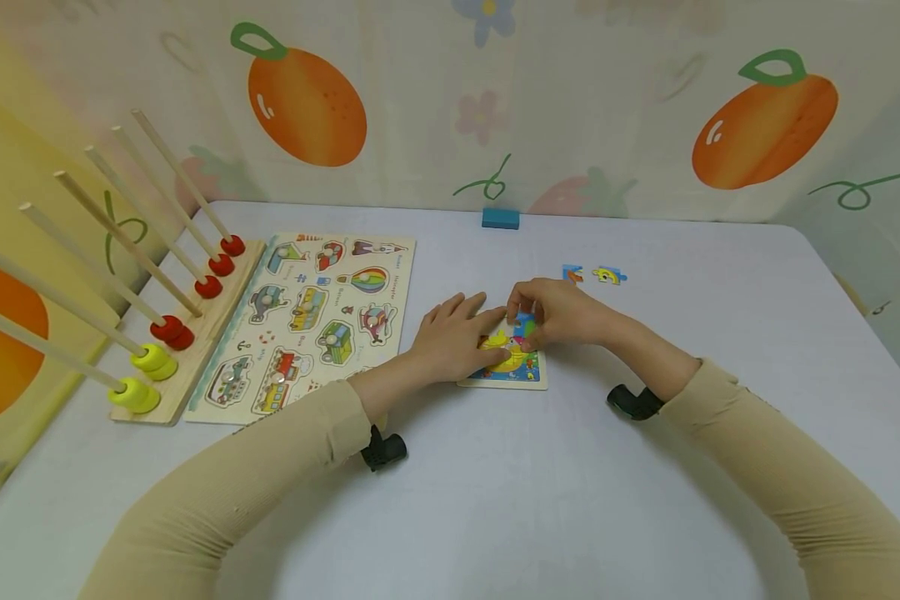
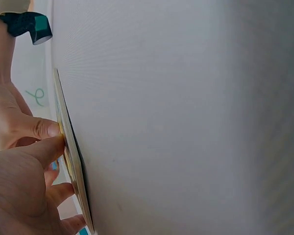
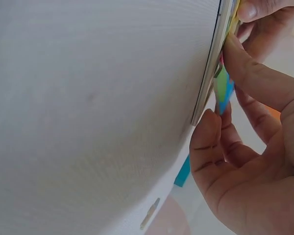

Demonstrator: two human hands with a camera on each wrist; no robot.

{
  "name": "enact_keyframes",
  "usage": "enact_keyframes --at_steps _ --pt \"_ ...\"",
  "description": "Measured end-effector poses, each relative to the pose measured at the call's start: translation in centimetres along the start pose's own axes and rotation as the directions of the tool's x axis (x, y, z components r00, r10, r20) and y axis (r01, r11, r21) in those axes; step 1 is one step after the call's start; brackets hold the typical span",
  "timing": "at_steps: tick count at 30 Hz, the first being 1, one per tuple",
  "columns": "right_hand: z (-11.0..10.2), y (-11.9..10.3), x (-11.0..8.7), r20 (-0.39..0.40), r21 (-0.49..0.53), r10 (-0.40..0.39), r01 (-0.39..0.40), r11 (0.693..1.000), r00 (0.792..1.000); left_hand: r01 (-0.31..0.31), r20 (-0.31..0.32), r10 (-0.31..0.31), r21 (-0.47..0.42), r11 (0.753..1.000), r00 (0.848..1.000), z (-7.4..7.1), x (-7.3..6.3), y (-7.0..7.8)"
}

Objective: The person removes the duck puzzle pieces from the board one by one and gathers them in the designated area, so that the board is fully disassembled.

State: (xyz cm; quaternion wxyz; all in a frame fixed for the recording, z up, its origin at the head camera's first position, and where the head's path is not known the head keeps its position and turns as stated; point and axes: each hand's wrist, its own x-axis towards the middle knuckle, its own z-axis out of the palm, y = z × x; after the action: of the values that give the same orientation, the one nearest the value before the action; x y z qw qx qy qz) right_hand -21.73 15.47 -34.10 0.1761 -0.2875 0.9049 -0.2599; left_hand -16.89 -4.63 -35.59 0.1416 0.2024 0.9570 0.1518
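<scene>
A small jigsaw puzzle board (image 1: 504, 385) with a yellow, blue and red picture lies flat on the table in front of me. My left hand (image 1: 450, 343) rests on its left side, fingers spread and thumb across the picture. Over the far right part of the board, my right hand (image 1: 566, 312) pinches a green and blue puzzle piece (image 3: 223, 88) between thumb and fingertips. In the right wrist view that piece stands tilted against the board's surface, and the two thumbs are close together. Beyond the right hand lie two loose pieces, an orange and blue piece (image 1: 572, 272) and a yellow piece (image 1: 609, 275).
To the left lies a larger peg puzzle (image 1: 399, 265) with vehicle pictures. Beside it stands a wooden counting rack (image 1: 228, 304) with tall rods and red and yellow rings. A blue block (image 1: 500, 218) sits at the table's back edge, before a fruit-patterned curtain (image 1: 420, 108).
</scene>
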Motion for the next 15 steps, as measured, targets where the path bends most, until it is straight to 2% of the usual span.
enact_keyframes --at_steps 7,15 --pt "-0.05 -0.07 -0.13 0.003 0.028 0.057 -0.057 0.998 0.998 0.005 -0.006 -0.005 0.024 1.000 1.000 0.29 0.19 -0.18" --pt "-0.15 0.03 -0.20 0.008 0.058 0.036 -0.037 0.998 0.999 0.007 -0.004 -0.007 0.018 1.000 1.000 0.33 0.18 -0.23"
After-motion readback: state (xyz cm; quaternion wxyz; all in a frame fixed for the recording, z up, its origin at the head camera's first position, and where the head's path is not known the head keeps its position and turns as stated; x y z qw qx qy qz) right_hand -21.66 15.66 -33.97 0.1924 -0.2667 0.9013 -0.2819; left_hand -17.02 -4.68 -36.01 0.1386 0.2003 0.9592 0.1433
